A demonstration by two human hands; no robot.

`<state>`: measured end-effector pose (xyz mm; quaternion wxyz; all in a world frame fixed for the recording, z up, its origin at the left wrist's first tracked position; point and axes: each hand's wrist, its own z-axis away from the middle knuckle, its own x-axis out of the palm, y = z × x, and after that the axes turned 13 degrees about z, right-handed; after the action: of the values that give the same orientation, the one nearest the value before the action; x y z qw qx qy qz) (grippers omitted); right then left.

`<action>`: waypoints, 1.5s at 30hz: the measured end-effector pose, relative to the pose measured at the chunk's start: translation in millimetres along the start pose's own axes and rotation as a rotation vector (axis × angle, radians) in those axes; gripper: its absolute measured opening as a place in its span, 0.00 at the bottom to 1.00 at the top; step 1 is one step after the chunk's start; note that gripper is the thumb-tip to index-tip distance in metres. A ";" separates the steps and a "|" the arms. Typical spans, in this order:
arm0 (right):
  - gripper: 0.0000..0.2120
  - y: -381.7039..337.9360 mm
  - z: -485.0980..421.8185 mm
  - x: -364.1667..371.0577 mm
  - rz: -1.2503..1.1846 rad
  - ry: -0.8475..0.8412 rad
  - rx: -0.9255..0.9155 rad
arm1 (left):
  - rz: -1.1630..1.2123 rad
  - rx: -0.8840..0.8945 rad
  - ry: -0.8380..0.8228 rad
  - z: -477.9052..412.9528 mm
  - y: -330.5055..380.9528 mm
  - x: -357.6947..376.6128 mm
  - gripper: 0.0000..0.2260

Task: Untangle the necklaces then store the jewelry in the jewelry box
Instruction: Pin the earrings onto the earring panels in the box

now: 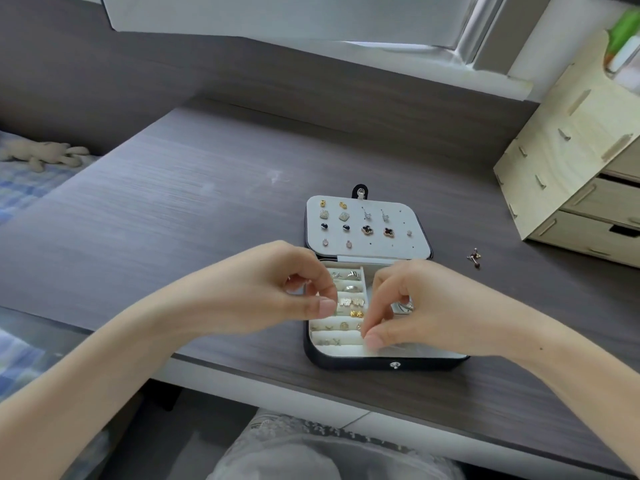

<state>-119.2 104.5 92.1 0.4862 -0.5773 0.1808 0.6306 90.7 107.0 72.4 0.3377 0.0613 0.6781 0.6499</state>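
A black jewelry box (346, 362) lies open on the grey desk. Its flat lid panel (398, 216) carries several pairs of earrings. Its base has cream ring rolls (346, 336) holding rings and small gold pieces. Both my hands hover over the base. My left hand (287, 289) pinches thumb against forefinger above the upper rolls. My right hand (415, 306) pinches the same way over the lower rolls, hiding the right compartment. Between the two pinches seems to run a fine necklace chain, too thin to make out.
A small dark red jewelry piece (473, 257) lies loose on the desk right of the box. A pale wooden drawer organiser (581, 188) stands at the right edge. The desk's front edge (242, 375) runs just below the box. A plush toy (41, 154) lies on the bed at left.
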 end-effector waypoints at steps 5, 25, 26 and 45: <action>0.04 -1.8 -3.6 3.5 0.050 -0.022 0.023 | -0.077 -0.053 -0.063 -5.5 7.4 2.6 0.07; 0.16 39.1 25.1 -13.9 -0.268 0.168 0.163 | -0.492 -0.229 -0.297 -39.1 26.6 26.5 0.04; 0.17 40.6 25.6 -14.0 -0.269 0.175 0.166 | -0.506 -0.237 -0.313 -40.5 27.0 27.3 0.05; 0.07 121.2 32.7 -26.9 -0.096 0.623 0.534 | -0.595 -0.148 -0.132 -48.5 40.0 28.3 0.06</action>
<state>-240.7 63.5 84.9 0.5697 -0.6020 0.4494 0.3333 28.7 86.9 95.0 0.5601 -0.1226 0.5936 0.5648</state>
